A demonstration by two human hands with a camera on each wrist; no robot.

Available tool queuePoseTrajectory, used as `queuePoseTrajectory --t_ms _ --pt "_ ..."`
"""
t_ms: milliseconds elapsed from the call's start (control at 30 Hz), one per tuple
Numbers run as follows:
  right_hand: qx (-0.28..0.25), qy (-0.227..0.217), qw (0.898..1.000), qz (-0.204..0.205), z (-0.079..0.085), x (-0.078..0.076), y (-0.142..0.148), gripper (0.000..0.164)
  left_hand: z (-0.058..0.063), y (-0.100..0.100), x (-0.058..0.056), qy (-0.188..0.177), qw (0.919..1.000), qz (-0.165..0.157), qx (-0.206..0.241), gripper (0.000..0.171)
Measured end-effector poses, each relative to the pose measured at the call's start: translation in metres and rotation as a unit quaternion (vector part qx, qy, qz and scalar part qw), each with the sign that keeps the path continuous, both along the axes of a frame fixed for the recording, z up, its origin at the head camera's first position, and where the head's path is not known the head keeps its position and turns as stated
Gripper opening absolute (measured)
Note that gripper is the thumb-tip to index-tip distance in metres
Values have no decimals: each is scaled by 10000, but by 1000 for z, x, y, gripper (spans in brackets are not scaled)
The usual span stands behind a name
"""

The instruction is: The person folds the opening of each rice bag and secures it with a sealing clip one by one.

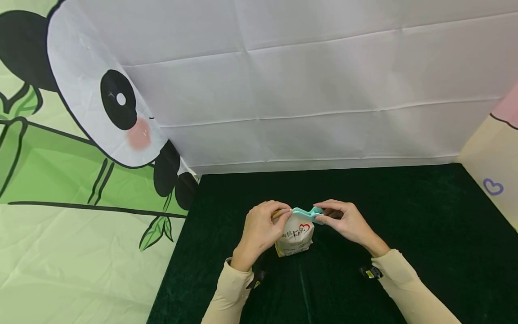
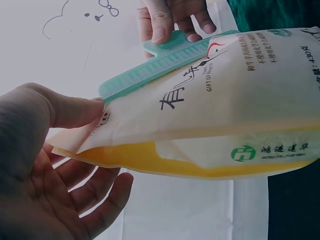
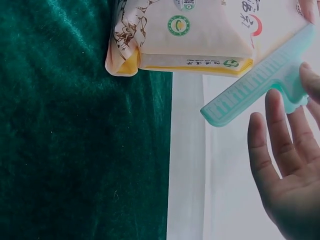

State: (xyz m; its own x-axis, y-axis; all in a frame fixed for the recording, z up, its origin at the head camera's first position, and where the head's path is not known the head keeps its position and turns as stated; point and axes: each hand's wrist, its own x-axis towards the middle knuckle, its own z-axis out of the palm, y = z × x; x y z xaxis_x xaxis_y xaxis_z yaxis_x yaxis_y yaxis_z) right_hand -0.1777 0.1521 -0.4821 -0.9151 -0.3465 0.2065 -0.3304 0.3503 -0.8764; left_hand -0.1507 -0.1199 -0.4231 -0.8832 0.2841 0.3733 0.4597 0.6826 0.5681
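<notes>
A cream paper-like bag (image 1: 294, 240) with dark lettering, a red heart-like mark and yellow sides stands upright on the dark green cloth. Across its top lies a turquoise bag clip (image 1: 303, 212), long and ridged, as the left wrist view shows on its bar (image 2: 135, 77). My left hand (image 1: 261, 227) pinches the bag's top corner between thumb and fingers, the thumb right at the clip's end. On the other side, my right hand (image 1: 350, 221) grips the clip's handle with thumb and fingers. In the right wrist view, one end of the clip (image 3: 235, 100) sticks out past the bag.
The dark green cloth (image 1: 364, 189) covers the table, its far edge meeting a white hanging sheet (image 1: 315, 90). At the left hangs a green backdrop with a printed panda (image 1: 93, 90). A cream panel with a purple heart (image 1: 493, 186) borders the right side.
</notes>
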Motion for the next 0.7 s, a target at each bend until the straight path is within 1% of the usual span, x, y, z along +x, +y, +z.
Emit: queuePoseTrajectory --t_ms 167,367,533,700 --pt "-21 -110 9999 16 2 1 0 32 -3 -2 1 -105 9999 -1 19 13" --pt "-84 -107 9999 76 5 2 1 33 -9 -6 3 -261 9995 31 153 22" --pt "-96 -126 9998 111 5 2 1 33 -15 -8 4 -353 9988 49 349 25" --pt "-48 -113 9999 86 5 2 2 33 -21 -7 6 -479 9968 93 635 26"
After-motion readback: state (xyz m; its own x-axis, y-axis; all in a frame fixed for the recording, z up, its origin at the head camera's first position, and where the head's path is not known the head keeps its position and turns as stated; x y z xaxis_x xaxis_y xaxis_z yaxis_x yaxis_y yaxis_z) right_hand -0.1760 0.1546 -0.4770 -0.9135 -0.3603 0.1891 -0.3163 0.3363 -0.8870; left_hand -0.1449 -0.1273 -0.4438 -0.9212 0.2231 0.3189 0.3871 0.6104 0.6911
